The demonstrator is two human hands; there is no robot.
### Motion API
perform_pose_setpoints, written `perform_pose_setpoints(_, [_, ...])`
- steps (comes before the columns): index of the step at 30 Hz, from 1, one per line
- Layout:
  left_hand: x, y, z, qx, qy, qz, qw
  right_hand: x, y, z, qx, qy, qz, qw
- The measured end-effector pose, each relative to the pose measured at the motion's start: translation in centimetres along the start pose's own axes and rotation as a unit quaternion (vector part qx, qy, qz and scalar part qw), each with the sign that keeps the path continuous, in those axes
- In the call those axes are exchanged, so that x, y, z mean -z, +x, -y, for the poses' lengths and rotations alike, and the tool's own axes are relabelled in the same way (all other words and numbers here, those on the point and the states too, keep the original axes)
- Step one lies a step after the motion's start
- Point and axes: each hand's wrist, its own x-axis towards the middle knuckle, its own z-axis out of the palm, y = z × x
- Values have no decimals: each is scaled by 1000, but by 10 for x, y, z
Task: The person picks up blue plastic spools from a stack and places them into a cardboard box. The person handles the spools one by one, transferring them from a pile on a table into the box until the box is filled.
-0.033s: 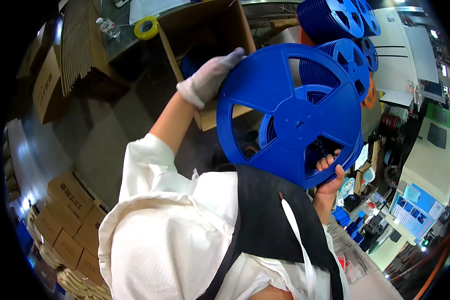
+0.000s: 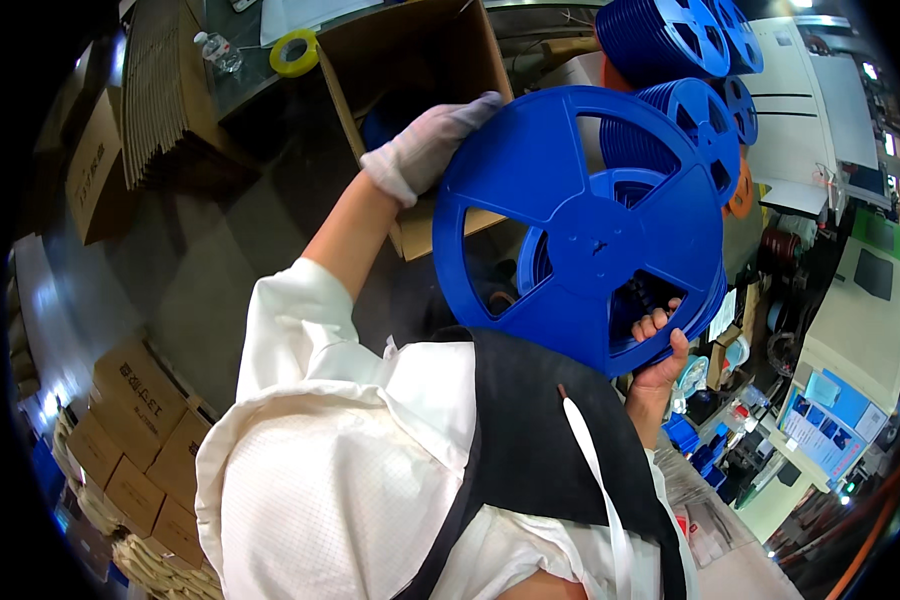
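Note:
A large blue plastic reel (image 2: 580,255) with wide cut-outs is tilted in front of my chest, with several more blue reels (image 2: 712,312) stacked behind it. My right hand (image 2: 662,345) is bare and closed on the lower right rim, its fingers showing through a cut-out. My left hand (image 2: 432,148), in a white glove, lies along the upper left edge. Its fingers are stretched out, and the fingertips look dark. Beyond this hand stands an open cardboard box (image 2: 480,60) with something blue inside, mostly hidden by its wall and the glove.
Stacks of blue reels (image 2: 660,45) stand at the far right. Yellow tape (image 2: 293,53) and a clear bottle (image 2: 220,52) sit on the far-left table. Folded cardboard (image 2: 165,110) stands at the left, and closed cartons (image 2: 135,405) are piled at the lower left.
My left hand has shifted slightly right and up along the reel's edge. The reel and my right hand look unmoved.

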Motion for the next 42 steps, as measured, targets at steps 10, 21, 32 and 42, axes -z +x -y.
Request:
perform_pose_setpoints(10, [4,-74,77,64,-206,-51,975,5,-10,-3,2,6,-6,1000])
perform_pose_setpoints(21, [16,-57,93,-26,-260,-39,965,6,44,-5,-28,-20,-86,996])
perform_pose_setpoints(32, [84,-58,114,-106,-242,-113,958,8,39,-11,-37,-40,-134,990])
perform_pose_setpoints(42, [106,-48,132,-104,-203,-201,953,12,35,-12,-36,-29,-124,991])
